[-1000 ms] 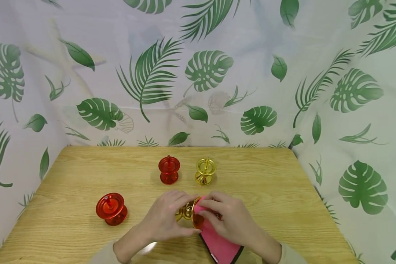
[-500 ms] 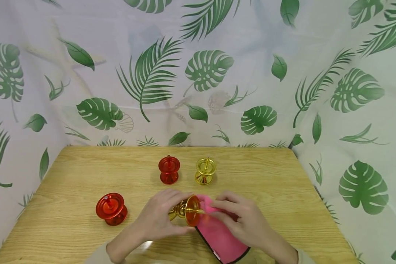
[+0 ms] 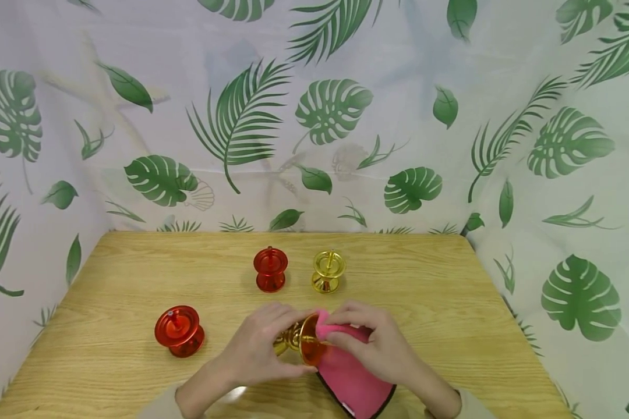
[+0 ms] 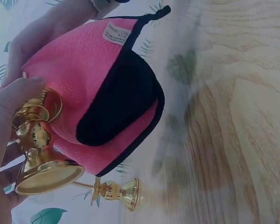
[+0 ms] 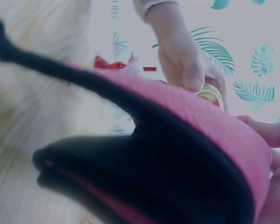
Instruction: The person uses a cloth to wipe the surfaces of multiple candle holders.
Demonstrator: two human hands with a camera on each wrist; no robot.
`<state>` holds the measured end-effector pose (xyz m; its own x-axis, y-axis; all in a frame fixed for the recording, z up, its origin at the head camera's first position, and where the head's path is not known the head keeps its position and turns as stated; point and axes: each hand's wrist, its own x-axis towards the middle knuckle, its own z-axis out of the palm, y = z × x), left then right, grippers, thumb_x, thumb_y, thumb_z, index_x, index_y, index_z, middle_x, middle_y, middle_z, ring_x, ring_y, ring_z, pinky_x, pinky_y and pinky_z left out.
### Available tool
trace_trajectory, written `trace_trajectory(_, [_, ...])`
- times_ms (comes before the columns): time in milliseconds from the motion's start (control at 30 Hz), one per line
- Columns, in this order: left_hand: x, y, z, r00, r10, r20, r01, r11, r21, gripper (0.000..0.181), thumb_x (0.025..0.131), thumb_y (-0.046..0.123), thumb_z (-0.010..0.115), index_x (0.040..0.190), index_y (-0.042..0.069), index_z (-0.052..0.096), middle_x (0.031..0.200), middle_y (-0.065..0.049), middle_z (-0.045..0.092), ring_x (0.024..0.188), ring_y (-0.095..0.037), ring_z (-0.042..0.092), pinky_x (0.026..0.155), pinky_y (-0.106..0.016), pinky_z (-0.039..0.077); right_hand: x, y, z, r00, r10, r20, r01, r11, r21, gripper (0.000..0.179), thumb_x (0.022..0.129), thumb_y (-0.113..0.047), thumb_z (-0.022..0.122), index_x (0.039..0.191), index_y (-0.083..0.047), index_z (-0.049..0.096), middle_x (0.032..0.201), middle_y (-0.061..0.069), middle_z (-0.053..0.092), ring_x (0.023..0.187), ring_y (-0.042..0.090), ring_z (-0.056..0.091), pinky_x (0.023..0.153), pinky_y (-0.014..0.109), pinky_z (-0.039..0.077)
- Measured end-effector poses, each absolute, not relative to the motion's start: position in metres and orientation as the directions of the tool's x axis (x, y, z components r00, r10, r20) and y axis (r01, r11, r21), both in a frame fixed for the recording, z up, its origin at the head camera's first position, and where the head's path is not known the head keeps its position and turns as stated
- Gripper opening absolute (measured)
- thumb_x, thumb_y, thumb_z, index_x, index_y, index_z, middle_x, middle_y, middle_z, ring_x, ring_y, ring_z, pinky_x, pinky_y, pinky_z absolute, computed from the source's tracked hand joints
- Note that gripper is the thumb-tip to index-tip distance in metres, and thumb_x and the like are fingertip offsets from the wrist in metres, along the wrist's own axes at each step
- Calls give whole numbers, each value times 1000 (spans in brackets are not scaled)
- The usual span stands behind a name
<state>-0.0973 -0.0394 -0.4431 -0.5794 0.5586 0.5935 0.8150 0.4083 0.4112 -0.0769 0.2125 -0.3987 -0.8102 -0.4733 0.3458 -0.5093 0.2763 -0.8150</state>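
Observation:
A shiny gold candlestick (image 3: pixel 310 349) lies sideways in my left hand (image 3: pixel 259 346), its dish and spike turned to the right. The fingers and thumb curl round it; in the left wrist view the candlestick's (image 4: pixel 35 140) round foot faces the camera. My right hand (image 3: pixel 372 340) pinches a bunched end of a pink cloth (image 3: pixel 353 381) with black edging, right at the dish's upper rim. The rest of the cloth hangs below the right hand, and its dark underside and label show in the left wrist view. In the right wrist view the cloth (image 5: pixel 224 126) hides most of the candlestick.
On the wooden table (image 3: pixel 424 279), a red candlestick (image 3: pixel 270 269) and a gold candlestick (image 3: pixel 328 271) stand behind the hands. Another red candlestick (image 3: pixel 180 331) stands left of the left hand. A leaf-print curtain (image 3: pixel 314 116) closes off the back and sides.
The cloth was in the dish, came away to the right with the spike showing, and is now back at the rim in the right hand. The left hand keeps its hold, shifting slightly.

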Motion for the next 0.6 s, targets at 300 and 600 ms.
trace_trajectory(300, [-95,-40,-440,-681,478,555,721,306,622,77,71,34,98,137,14,65,122,1,76,107,-11,71,90,-29,61,-84,225,-399,-882,-354,310,-354,63,-933,13,101,3,64,110,5,73,103,-15,76,94,0,69,74,21,60])
trace_trajectory(600, [-92,-38,-437,-795,377,476,581,245,776,72,73,27,98,136,12,65,121,-2,76,99,-7,71,81,-26,62,-85,211,-426,-658,-288,695,-751,185,-634,15,95,-1,72,110,-4,78,100,12,76,92,13,72,77,17,60])
